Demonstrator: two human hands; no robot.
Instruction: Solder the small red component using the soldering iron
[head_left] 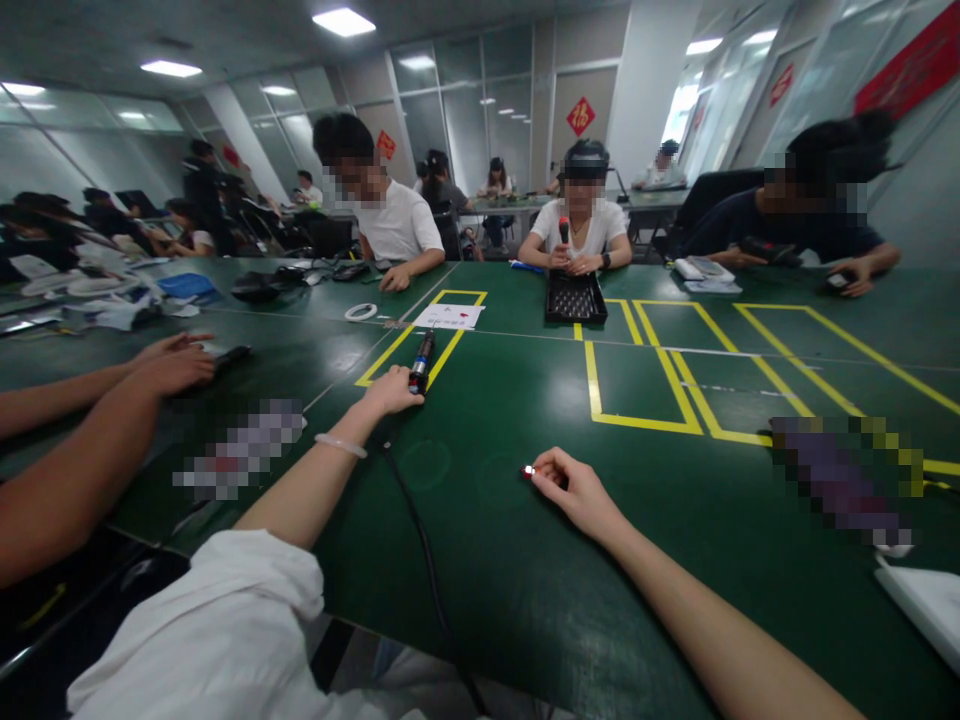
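Note:
At the yellow-taped rectangle left of centre, my left hand (pixel 394 391) has its fingers closed around the near end of an electric screwdriver (pixel 424 352). The tool is black with a blue band, and its thin tip points away from me. My right hand (pixel 570 487) is in a pinch just above or on the green table (pixel 517 580). Between thumb and fingers sits a small red piece with a bright white spot (pixel 529 471), too small to name. A printed white sheet (pixel 450 317) lies beyond the screwdriver.
A black cable (pixel 420 535) runs toward me over the table edge. Across the table, a person holds a red-and-black tool (pixel 564 232) over a black tray (pixel 575 300). At left, another person's hands (pixel 176 360) rest by a dark device. A white tape ring (pixel 361 312) lies farther back.

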